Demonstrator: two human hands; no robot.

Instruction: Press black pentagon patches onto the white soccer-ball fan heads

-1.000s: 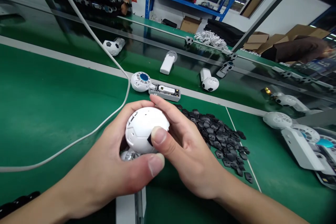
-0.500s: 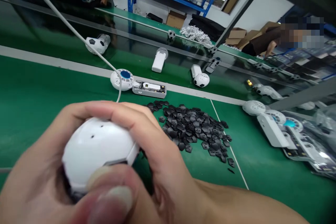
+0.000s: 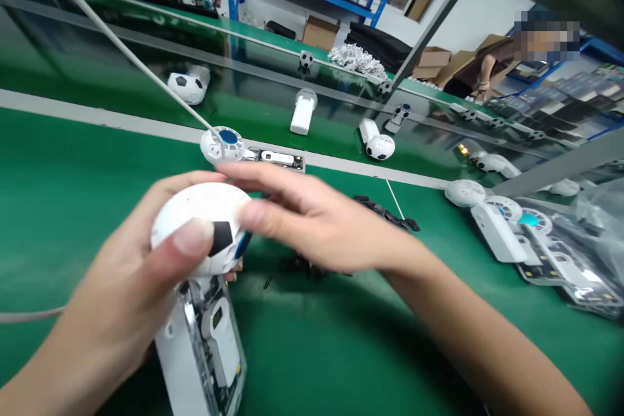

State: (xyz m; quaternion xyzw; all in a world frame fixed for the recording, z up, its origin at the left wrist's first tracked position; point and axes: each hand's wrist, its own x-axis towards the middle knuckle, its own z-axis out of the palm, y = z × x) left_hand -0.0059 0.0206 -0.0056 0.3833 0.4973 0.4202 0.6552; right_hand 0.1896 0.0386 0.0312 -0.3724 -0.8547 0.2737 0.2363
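My left hand (image 3: 121,292) is wrapped round a white ball-shaped fan head (image 3: 199,218) with one black patch (image 3: 220,237) on it. The head sits on an open white handle (image 3: 205,344) whose inner parts show. My right hand (image 3: 312,221) reaches across from the right, fingers stretched out and blurred, fingertips touching the ball's right side. It covers most of a pile of small black patches (image 3: 390,216) lying on the green table (image 3: 73,188).
An opened fan unit with a blue centre (image 3: 229,143) lies by the grey strip, under a white cable (image 3: 112,39). Several finished football fans lie on the belt (image 3: 380,146). More open units sit at right (image 3: 507,227). A person works at the far right (image 3: 487,71).
The ball has dropped away from the camera and turned, showing a black patch and the open handle. My right hand has loosened from gripping the ball to stretched fingers at its side.
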